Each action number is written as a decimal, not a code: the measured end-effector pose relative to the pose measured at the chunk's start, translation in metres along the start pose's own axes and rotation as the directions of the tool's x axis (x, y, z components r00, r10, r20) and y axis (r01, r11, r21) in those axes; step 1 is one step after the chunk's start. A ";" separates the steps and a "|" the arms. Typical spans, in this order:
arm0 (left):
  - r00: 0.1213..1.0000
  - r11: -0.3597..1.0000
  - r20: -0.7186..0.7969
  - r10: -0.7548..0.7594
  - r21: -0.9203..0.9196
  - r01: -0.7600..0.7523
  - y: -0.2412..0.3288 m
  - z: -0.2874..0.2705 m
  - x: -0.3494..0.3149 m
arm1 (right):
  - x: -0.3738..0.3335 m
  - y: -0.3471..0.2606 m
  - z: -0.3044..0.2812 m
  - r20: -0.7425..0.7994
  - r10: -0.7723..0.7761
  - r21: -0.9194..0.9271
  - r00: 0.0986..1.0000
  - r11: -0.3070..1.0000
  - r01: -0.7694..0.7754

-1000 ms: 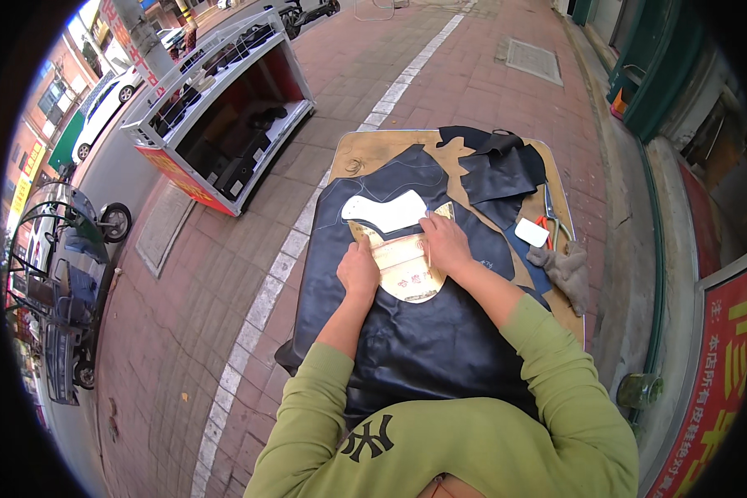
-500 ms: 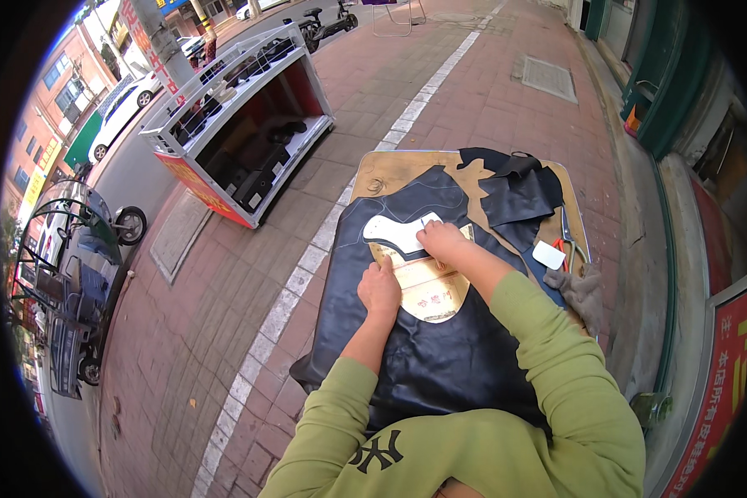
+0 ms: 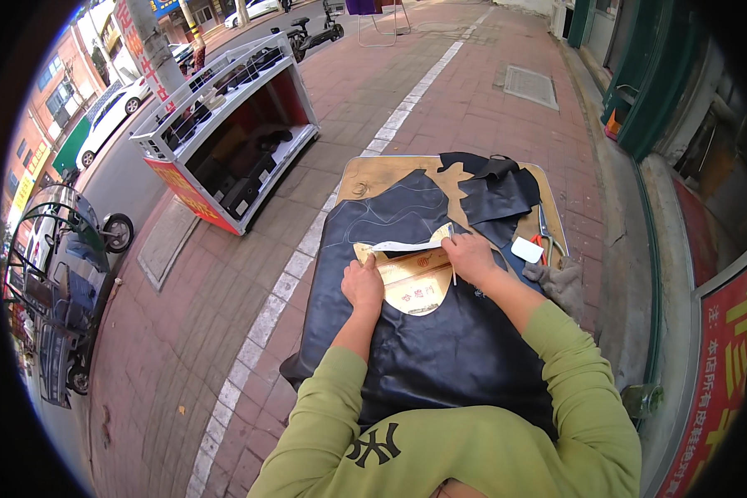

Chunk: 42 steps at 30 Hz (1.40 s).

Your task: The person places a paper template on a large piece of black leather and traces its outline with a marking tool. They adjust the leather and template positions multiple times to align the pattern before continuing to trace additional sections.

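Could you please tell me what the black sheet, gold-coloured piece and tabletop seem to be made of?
Black sheet: seemingly leather or imitation leather, softly glossy, from its sheen and folds.
Gold-coloured piece: probably thin card, shiny and printed, given its glare and lettering; plastic is possible.
Tabletop: perhaps wood or wood-effect board, fairly matt, being tan without strong glare.

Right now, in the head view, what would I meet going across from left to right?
Dark-framed vehicle, white-framed cabinet, left hand, gold card piece, right hand, white rounded square, greenish container, red sign.
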State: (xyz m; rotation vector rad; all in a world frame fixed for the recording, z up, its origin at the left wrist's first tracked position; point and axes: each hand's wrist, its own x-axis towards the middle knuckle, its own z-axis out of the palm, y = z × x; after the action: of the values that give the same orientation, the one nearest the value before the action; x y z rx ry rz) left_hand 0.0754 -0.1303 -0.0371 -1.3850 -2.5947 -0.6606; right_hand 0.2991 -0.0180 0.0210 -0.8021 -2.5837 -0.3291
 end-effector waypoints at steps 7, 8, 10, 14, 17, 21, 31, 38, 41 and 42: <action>0.984 0.975 -0.169 -0.054 -0.221 0.015 -0.006 -0.006 -0.005 | -0.038 -0.005 -0.043 -0.314 0.142 0.068 0.939 0.990 -0.127; 0.977 0.969 -0.205 -0.050 -0.245 -0.002 -0.006 -0.010 -0.007 | -0.039 -0.004 -0.049 -0.363 0.142 0.077 0.921 0.989 -0.122; 0.968 0.600 0.184 -0.170 -0.760 0.250 -0.002 -0.020 -0.012 | -0.041 -0.005 -0.057 -0.423 0.160 0.115 0.892 0.986 -0.123; 0.795 -0.115 0.607 0.006 -0.789 0.603 0.021 -0.054 -0.037 | -0.045 -0.018 -0.065 -0.512 0.182 0.165 0.839 0.980 -0.112; 0.734 -0.418 0.670 0.111 -0.638 0.646 0.050 -0.075 -0.060 | -0.053 -0.039 -0.068 -0.455 0.210 0.190 0.865 0.972 -0.136; 0.713 -0.270 0.685 0.152 -0.665 0.697 0.079 -0.088 -0.084 | -0.065 -0.083 -0.069 -0.430 0.091 0.181 0.898 0.983 -0.013; 0.880 0.424 0.475 -0.021 -0.793 0.438 -0.016 -0.051 -0.016 | -0.111 -0.105 -0.080 -0.314 0.097 0.407 0.945 0.912 0.042; 0.899 0.684 0.436 0.041 -0.668 0.292 -0.056 -0.063 0.041 | -0.172 -0.065 -0.082 -0.188 0.310 0.385 0.932 0.896 -0.220; 0.891 0.694 0.452 0.051 -0.658 0.293 -0.044 -0.063 0.057 | -0.183 -0.059 -0.080 -0.162 0.391 0.415 0.906 0.860 -0.297; 0.885 0.675 0.463 0.052 -0.669 0.311 -0.040 -0.063 0.061 | -0.183 -0.058 -0.078 -0.180 0.392 0.430 0.902 0.856 -0.286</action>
State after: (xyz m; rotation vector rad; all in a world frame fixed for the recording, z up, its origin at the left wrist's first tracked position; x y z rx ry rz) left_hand 0.0022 -0.1309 0.0250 -1.7050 -2.9405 -1.7676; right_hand 0.4267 -0.1801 0.0022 -0.9688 -2.1027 0.1832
